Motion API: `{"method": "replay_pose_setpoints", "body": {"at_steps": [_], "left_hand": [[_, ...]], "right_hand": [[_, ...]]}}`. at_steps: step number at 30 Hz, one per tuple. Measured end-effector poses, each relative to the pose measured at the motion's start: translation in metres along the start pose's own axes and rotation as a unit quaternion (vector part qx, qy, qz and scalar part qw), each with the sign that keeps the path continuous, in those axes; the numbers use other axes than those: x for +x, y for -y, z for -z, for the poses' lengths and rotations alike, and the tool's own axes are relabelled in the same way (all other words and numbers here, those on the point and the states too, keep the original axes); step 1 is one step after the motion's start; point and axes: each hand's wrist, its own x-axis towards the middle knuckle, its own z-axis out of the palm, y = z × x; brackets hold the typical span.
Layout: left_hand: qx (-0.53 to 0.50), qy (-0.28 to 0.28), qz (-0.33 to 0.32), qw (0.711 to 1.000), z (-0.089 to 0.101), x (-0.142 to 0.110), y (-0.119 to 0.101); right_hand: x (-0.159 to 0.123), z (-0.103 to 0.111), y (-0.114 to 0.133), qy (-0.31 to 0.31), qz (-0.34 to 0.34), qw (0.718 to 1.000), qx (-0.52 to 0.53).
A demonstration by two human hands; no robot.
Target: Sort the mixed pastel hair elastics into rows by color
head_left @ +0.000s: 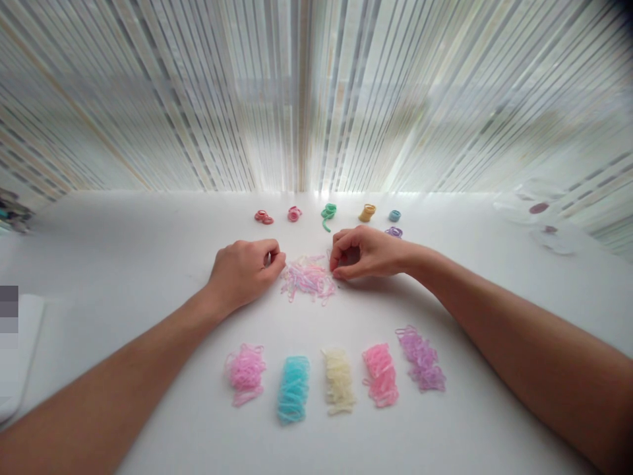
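Observation:
A loose pile of pale pink, lilac and white rubber bands (309, 278) lies on the white table between my two hands. At its left edge is my left hand (247, 269), with thumb and forefinger pinched together. My right hand (368, 254) reaches the pile's right edge, its thumb and fingertips pinched at the bands. Whatever either pinch holds is too small to make out. Nearer to me lies a row of sorted bands: light pink (246, 371), turquoise (293, 389), cream (339, 381), bright pink (380, 375) and purple (421, 359).
Behind the hands sit small bundles in red (264, 217), pink (294, 213), green (328, 212), mustard (367, 212), blue (394, 216) and violet (394, 232). A striped string curtain (277, 99) hangs at the back. Clear plastic items (554, 237) stand at right.

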Motion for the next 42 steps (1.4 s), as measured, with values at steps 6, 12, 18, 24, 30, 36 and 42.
{"method": "replay_pose_setpoints", "body": {"at_steps": [6,12,18,24,30,36,42], "left_hand": [[0.008,-0.004,-0.003,1.0,0.001,0.001,-0.001],[0.007,0.0,0.001,1.0,0.002,0.001,-0.002],[0.001,0.0,0.004,1.0,0.002,0.001,-0.002],[-0.005,0.0,0.005,1.0,0.003,0.001,-0.002],[-0.005,-0.003,0.002,1.0,0.002,0.001,-0.002],[-0.004,-0.001,0.002,1.0,0.002,0.001,-0.002],[-0.003,0.001,0.004,1.0,0.003,0.001,-0.003]], "right_hand": [[0.0,0.0,0.0,-0.006,-0.016,1.0,0.019],[-0.001,0.001,-0.003,-0.022,-0.057,0.996,0.065],[-0.001,0.001,-0.003,-0.019,-0.062,0.996,0.068],[-0.004,0.006,-0.001,0.001,-0.073,0.997,0.031],[-0.007,0.012,0.0,0.003,-0.097,0.995,-0.005],[-0.008,0.016,-0.001,0.009,-0.107,0.994,-0.032],[-0.009,0.018,-0.004,0.019,-0.102,0.994,-0.035]]}}
